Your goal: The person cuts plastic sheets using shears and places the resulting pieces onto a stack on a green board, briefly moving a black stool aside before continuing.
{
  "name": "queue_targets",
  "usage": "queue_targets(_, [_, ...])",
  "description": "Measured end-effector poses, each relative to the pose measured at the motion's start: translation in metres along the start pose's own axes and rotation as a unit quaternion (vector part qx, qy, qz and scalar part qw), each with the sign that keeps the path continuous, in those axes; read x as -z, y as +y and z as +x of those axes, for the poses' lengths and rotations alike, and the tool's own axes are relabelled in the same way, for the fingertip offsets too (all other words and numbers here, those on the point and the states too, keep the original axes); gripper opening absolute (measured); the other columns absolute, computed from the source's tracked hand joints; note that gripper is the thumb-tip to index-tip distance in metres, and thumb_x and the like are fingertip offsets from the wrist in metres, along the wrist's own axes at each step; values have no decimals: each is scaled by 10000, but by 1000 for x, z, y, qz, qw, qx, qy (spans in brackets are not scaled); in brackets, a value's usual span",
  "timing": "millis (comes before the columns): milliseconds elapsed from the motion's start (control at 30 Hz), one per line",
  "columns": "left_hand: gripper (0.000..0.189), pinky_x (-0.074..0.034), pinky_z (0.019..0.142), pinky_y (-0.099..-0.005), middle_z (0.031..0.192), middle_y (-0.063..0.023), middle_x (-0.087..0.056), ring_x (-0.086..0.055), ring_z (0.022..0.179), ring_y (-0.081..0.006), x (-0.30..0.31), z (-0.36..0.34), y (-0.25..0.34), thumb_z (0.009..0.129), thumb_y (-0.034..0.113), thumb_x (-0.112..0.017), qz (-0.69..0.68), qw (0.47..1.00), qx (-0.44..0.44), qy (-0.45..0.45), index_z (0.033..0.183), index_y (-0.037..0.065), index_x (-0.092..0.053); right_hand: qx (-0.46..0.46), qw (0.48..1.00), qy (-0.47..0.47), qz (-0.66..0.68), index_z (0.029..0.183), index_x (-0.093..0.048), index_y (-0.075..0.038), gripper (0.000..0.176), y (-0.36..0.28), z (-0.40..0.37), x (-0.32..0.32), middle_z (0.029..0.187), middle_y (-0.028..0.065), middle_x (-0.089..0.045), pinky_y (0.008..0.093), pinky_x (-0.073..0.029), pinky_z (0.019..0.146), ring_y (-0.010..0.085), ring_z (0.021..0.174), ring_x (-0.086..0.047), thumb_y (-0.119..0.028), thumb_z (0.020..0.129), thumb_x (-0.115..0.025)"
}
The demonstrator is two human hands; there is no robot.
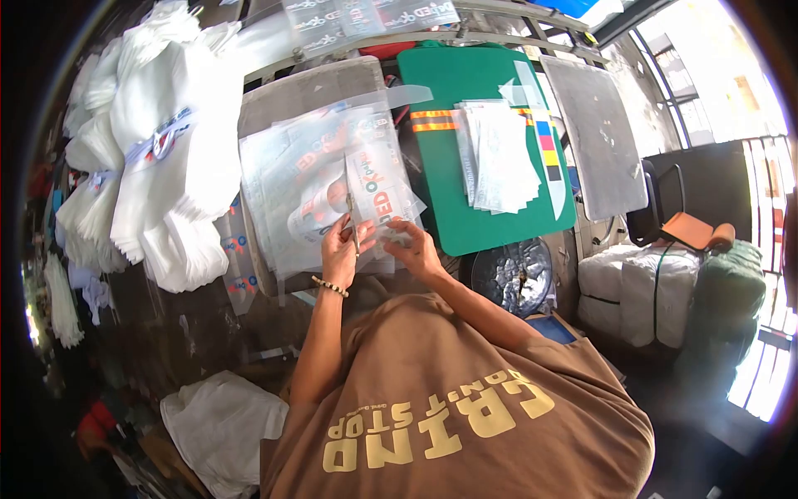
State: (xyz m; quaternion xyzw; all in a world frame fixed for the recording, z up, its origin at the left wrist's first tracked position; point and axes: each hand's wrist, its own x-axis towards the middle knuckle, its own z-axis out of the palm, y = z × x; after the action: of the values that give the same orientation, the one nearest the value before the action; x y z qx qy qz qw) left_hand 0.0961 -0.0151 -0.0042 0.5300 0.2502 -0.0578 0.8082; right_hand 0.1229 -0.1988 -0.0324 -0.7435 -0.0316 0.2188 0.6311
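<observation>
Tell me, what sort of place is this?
Likely a small printing or packaging workshop, though I can't be sure: see-through printed sheets lie spread out, another stack of sheets sits on a green board, and white bundles crowd the left side.

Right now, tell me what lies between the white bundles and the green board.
In the head view, a grey board bearing printed plastic sheets lies between the white bundles and the green board.

Glaring daylight beyond the barred railing [773, 208] at right, deep shade lower left
</observation>
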Motion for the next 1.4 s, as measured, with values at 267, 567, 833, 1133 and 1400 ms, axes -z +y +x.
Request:
queue_targets(267, [526,-579,860,-386,1169,-157,-648,-653,1079,-271,3,7,-20,949,163,-658,28,1000,1,5,1382,-27,-427,42,999,0,-14,1212,-626,-13,438,-10,-16,25,1208,158,-640,342,-473,951,222,1141,-585,-35,792,-744])
queue_targets(567, [579,-593,812,-340,1146,-128,-654,-671,991,-222,11,-7,-12,941,122,-661,80,996,20,-20,1432,-23,-391,21,980,190,-52,1328,-558,-36,607,-14,17,184,1212,138,-643,301,-548,799,176,961,-653,-1,758,-762])
queue_targets(833, [614,-597,770,-321,1110,-168,-676,-686,925,-208,17,-40,4,927,76,-651,107,990,34,-80,1457,-33,-360,-45,859,265,-436,1251,-648,-174,672,-22,24,211,1371,269,-437,507,-436,982,455,1230,-450,-257,624,-877])
queue_targets(1133, [535,-545,673,-273,1145,-151,-684,-687,865,-172,106,-9,7,982,60,-543,276,936,-166,140,1477,8,-345,141,927,39,-346,1189,-614,-13,683,-54,76,-27,1188,191,-590,426,-460,973,335,1135,-554,-451,710,-827])
queue_targets(1400, [546,-547,732,-339,1149,-216,-669,-688,877,-243,143,23,-19,946,-7,-514,322,908,-202,173,1468,-16,-355,118,852,41,-508,1416,-303,136,1239,-48,82,-124,1242,210,-461,420,-426,894,338,1138,-461,-675,602,-768])
